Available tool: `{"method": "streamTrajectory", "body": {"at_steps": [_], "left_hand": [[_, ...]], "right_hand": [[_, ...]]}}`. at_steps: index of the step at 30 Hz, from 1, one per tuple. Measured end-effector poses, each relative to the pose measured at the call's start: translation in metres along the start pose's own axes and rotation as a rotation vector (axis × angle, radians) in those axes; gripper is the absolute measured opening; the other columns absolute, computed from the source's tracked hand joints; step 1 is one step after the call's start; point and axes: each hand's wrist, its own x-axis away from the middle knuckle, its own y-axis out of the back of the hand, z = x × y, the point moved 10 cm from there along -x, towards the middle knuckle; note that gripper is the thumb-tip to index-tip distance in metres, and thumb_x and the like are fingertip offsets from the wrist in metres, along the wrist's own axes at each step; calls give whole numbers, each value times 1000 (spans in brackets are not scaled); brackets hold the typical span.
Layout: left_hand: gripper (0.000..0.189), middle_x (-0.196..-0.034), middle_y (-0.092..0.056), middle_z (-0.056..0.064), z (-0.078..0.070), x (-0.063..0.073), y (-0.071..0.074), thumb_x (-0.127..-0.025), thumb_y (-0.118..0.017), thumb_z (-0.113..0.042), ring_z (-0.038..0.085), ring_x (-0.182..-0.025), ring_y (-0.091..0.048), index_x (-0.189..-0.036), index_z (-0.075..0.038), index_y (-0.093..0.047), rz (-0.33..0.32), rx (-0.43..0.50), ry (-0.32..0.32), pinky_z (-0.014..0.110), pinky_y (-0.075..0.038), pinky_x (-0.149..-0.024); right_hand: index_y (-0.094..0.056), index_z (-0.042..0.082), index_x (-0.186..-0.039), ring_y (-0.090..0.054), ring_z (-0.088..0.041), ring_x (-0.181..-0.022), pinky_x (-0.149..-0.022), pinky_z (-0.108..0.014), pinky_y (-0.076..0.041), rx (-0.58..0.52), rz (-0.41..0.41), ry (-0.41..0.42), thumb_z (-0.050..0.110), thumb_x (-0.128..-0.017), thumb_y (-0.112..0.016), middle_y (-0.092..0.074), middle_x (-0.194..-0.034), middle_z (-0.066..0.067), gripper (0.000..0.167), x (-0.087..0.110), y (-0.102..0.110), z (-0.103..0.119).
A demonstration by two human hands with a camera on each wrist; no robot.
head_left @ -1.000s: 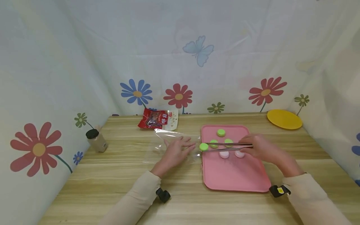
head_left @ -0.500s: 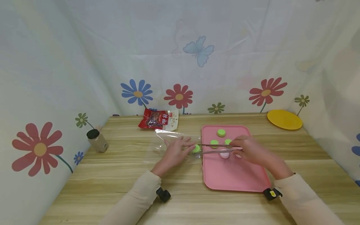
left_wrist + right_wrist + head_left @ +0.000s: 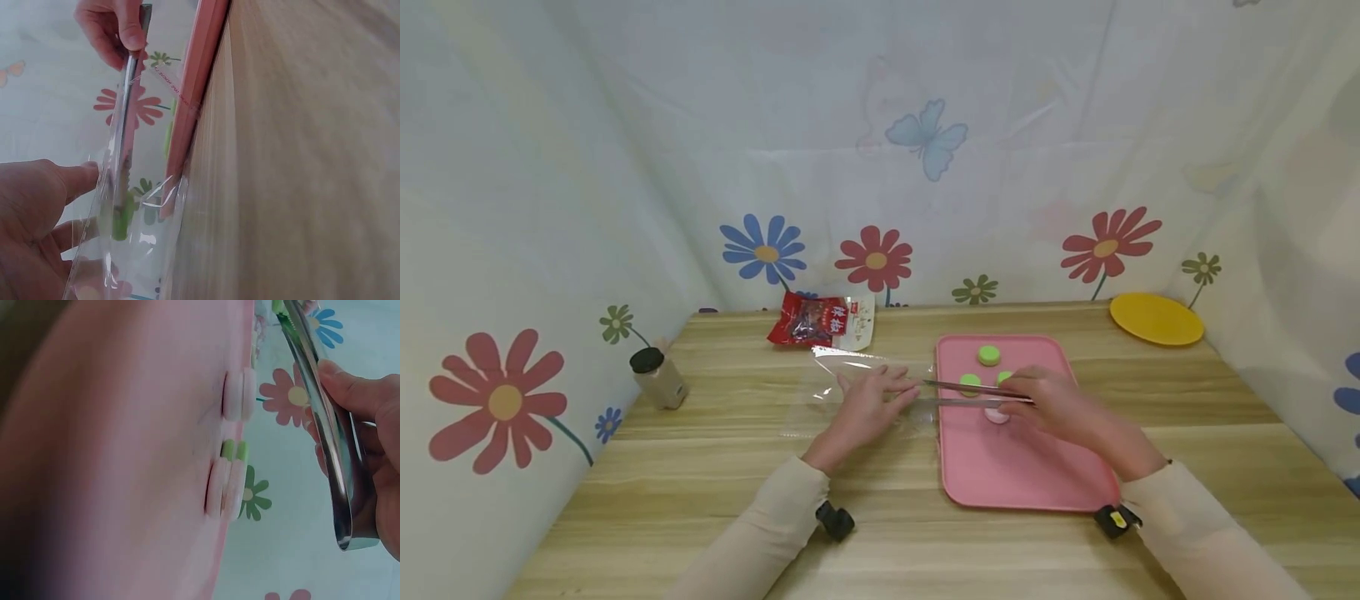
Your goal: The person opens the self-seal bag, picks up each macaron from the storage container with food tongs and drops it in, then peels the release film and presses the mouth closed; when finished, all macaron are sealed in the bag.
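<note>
A clear plastic bag (image 3: 811, 400) lies left of the pink tray (image 3: 1026, 467). My left hand (image 3: 867, 410) is at the bag's mouth, its fingers spread and fairly straight, touching the thin film in the left wrist view. With my right hand (image 3: 1060, 410) I grip metal tongs (image 3: 329, 440) that reach left across the tray. Their tips are inside the bag around a green macaron (image 3: 122, 220), seen through the film. On the tray sit several macarons: a green one (image 3: 988, 356) at the back, others nearer, and pink ones (image 3: 234, 395) partly behind my right hand.
At the back stands a red and white snack packet (image 3: 823, 320), behind the bag. A jar with a black lid (image 3: 658, 379) is at the left edge. A yellow plate (image 3: 1156, 318) lies at the back right, and a flowered cloth (image 3: 985, 183) hangs behind the table.
My right hand has moved left with the tongs, carrying the green macaron off the tray's left edge and into the bag by my left hand. The left hand has hardly moved.
</note>
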Motion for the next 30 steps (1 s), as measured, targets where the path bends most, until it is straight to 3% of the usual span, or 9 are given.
{"method": "streamTrajectory", "body": {"at_steps": [8, 15, 22, 30], "left_hand": [[21, -137, -61, 6, -2, 0, 1, -96, -68, -34, 41, -137, -43, -113, -25, -77, -13, -26, -22, 84, 7, -99], [22, -137, -61, 11, -1, 0, -1, -96, -68, -32, 41, -138, -42, -114, -23, -78, -8, 7, -19, 84, 7, -99], [27, -136, -62, 10, 0, -1, -2, -97, -66, -38, 41, -137, -44, -116, -21, -77, -9, -16, -35, 85, 6, -99], [24, -134, -63, 11, -4, 0, 3, -96, -68, -33, 40, -135, -46, -114, -19, -78, -24, -26, -51, 79, 14, -103]], "right_hand": [[-73, -3, -102, -64, -25, -91, -80, -40, -58, 42, -37, 67, 7, -81, -83, -70, -96, -9, 25, -13, -14, 18], [-73, -2, -100, -65, -24, -89, -79, -40, -57, 33, -37, 69, 8, -83, -82, -70, -95, -9, 21, -25, -21, 28], [-74, 3, -96, -59, -11, -76, -66, -29, -54, -76, 50, 23, 9, -88, -77, -68, -87, -1, 10, -38, -31, 29], [-74, 3, -93, -61, -9, -76, -66, -27, -55, -93, 105, 20, 10, -89, -77, -66, -82, 4, 8, -42, -39, 29]]}}
